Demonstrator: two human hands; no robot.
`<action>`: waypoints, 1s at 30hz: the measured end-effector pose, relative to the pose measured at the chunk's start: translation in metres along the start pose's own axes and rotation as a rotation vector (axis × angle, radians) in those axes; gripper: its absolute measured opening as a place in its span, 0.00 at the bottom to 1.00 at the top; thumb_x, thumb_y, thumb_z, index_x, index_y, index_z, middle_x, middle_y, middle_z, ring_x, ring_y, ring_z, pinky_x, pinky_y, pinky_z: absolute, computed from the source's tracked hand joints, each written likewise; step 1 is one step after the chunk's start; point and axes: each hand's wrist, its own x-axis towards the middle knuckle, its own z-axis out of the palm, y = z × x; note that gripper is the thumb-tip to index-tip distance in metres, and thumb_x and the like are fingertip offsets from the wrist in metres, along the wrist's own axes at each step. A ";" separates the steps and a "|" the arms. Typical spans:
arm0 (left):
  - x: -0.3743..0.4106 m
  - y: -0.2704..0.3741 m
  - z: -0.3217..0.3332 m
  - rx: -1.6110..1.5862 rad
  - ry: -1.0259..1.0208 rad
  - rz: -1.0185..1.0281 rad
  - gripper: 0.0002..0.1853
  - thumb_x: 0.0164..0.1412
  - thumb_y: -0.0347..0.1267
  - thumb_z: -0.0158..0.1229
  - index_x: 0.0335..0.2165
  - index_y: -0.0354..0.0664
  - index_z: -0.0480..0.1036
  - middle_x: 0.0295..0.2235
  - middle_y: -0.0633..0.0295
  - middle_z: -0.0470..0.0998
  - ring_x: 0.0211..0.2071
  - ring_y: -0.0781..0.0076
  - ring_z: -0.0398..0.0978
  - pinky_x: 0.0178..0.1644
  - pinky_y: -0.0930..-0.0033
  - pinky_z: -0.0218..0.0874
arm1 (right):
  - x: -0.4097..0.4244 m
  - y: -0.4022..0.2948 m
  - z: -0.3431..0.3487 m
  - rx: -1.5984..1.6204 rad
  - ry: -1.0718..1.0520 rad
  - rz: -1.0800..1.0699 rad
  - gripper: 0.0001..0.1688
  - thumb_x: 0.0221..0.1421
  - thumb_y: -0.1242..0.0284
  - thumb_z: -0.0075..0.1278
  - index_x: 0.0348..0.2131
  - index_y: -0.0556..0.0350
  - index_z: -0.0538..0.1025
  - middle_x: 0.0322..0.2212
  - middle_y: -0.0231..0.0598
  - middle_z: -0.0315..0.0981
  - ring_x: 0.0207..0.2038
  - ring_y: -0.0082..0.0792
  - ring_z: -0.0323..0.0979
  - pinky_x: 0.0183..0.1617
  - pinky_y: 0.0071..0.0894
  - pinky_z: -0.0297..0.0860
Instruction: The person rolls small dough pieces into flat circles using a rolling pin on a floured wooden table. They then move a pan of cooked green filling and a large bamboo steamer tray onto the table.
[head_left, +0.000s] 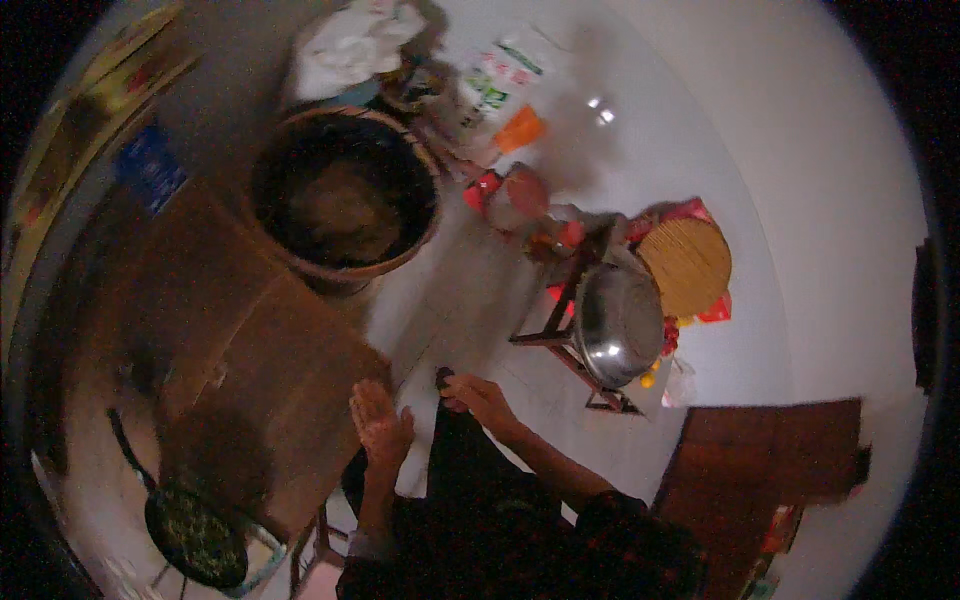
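My left hand (381, 426) is raised beside the edge of a brown table (300, 360), palm in view, fingers extended and nothing in it. Whether it touches the table cannot be told. To its right, my right hand (480, 401) pinches a small dark object (445, 373) between thumb and fingers, above my dark-clothed lap. That object is too blurred to name. Beyond the table's far side stands a large round tub (371, 271) with a brown rim and dark inner wall, holding a brownish mass.
A steel basin (619, 322) leans on a dark wooden stool (559, 337) at right, beside a round wooden board (686, 266). A frying pan (196, 536) lies lower left. Printed bags (491, 82) sit by the wall. A reddish-brown cabinet (757, 450) stands lower right.
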 end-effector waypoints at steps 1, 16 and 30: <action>0.008 0.041 0.024 0.106 -0.014 -0.003 0.31 0.64 0.42 0.49 0.57 0.31 0.60 0.59 0.41 0.60 0.61 0.41 0.55 0.64 0.44 0.48 | -0.006 0.012 -0.073 -0.143 0.083 0.037 0.22 0.63 0.66 0.46 0.51 0.62 0.71 0.43 0.44 0.76 0.41 0.34 0.75 0.45 0.31 0.70; 0.007 0.232 0.169 0.296 -0.628 -0.424 0.54 0.47 0.45 0.65 0.62 0.27 0.46 0.65 0.34 0.40 0.66 0.39 0.39 0.68 0.47 0.33 | -0.196 0.121 -0.762 -0.849 0.684 0.314 0.17 0.52 0.64 0.49 0.30 0.62 0.75 0.26 0.56 0.74 0.32 0.54 0.74 0.35 0.47 0.67; 0.071 0.343 0.200 0.090 -0.408 -0.158 0.37 0.50 0.42 0.62 0.52 0.31 0.61 0.53 0.40 0.61 0.53 0.44 0.61 0.56 0.49 0.54 | -0.377 0.116 -0.816 -0.829 0.774 0.849 0.36 0.54 0.53 0.54 0.53 0.60 0.68 0.45 0.53 0.73 0.50 0.52 0.70 0.57 0.47 0.62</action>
